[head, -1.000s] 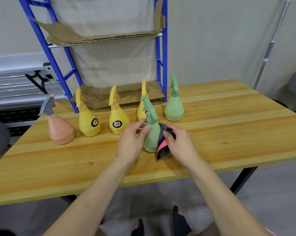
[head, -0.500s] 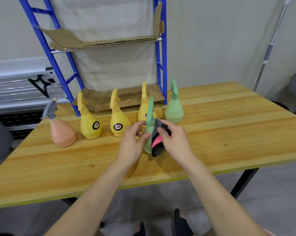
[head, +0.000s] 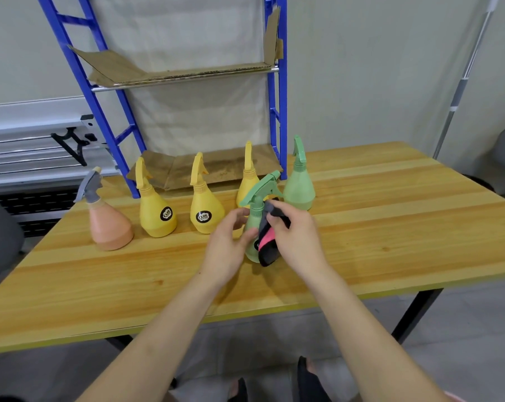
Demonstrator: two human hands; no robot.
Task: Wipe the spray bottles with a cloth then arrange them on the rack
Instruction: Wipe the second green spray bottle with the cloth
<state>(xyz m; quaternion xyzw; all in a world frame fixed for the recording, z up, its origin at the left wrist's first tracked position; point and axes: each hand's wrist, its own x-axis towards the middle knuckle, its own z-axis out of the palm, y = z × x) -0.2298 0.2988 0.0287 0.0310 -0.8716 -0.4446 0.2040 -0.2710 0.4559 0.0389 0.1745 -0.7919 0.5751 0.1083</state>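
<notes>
At the centre of the frame, a person works a dark cloth with a pink edge against a green spray bottle standing on the desk. The right hand grips the cloth and presses it to the bottle's side; the left hand holds the bottle's other side with curled fingers. Behind, left of centre, a pink bottle, three yellow bottles and a second green bottle wait in a row on the desk. The blue rack in the upper half carries only cardboard, so wiping appears barely begun and all arranging remains
</notes>
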